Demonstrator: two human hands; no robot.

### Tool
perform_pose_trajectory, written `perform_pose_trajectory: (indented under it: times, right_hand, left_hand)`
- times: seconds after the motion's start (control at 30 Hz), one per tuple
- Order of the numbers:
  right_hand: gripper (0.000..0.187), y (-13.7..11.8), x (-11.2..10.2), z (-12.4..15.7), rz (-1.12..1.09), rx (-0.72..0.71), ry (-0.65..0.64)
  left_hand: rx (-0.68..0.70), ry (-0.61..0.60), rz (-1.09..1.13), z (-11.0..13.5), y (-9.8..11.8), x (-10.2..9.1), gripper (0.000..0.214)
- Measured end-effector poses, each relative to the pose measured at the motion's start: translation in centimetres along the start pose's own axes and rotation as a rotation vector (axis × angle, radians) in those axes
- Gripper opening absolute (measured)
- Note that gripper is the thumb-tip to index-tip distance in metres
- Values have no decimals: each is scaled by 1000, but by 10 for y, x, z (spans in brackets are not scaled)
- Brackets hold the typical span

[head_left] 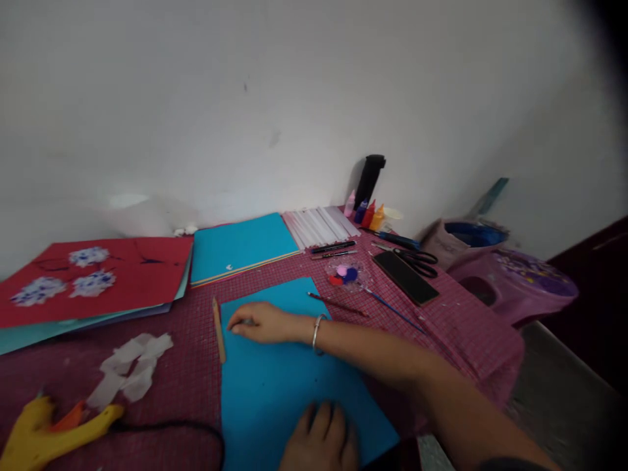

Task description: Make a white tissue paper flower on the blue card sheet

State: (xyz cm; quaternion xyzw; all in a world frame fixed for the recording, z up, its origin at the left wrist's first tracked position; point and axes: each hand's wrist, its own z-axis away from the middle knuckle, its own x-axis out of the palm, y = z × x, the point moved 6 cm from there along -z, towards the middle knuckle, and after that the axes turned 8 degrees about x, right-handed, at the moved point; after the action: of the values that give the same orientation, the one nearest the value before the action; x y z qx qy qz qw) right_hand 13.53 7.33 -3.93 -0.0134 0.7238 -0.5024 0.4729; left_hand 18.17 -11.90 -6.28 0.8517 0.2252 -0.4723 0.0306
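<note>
A blue sheet of paper lies on the checked tablecloth in front of me. My left hand rests flat on its lower part, fingers stretched out and slightly apart. Reaching in from the right, my right hand, with a silver bangle at the wrist, is over the sheet's upper left. Its fingers curl towards the thumb; whether anything small is between the tips I cannot make out. Just left of that hand, a flat wooden stick lies along the paper's edge. A dark pencil crosses the sheet's upper right edge.
A yellow glue gun and white crumpled strips lie left. Red paper with white-blue flowers is behind them. Blue sheets, a paint palette, a paintbrush, scissors, a phone and paint bottles stand or lie farther back.
</note>
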Motion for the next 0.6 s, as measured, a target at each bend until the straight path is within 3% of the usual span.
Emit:
perform_pose_trajectory:
  times: [0.17,0.23,0.3,0.4,0.5,0.6]
  right_hand:
    - [20,2,-2,2,-65,38,-21]
    - [20,-4,-10,6,-49,22,-1]
    - [22,-14,-28,15,-11,-45,91]
    - [29,-26,-65,44,40,-131,268]
    - [30,-15,-101,88,117,-58,370]
    - [27,20,-131,140,174,165,443]
  left_hand:
    - [-26,-209,44,-12,9,22,25]
    - [11,-232,73,-12,7,24,24]
    - [65,-157,78,-11,1,17,23]
    - [135,53,34,-10,-10,1,19]
    - [134,172,5,-8,-15,-2,17]
    - [100,178,20,-2,-15,10,18]
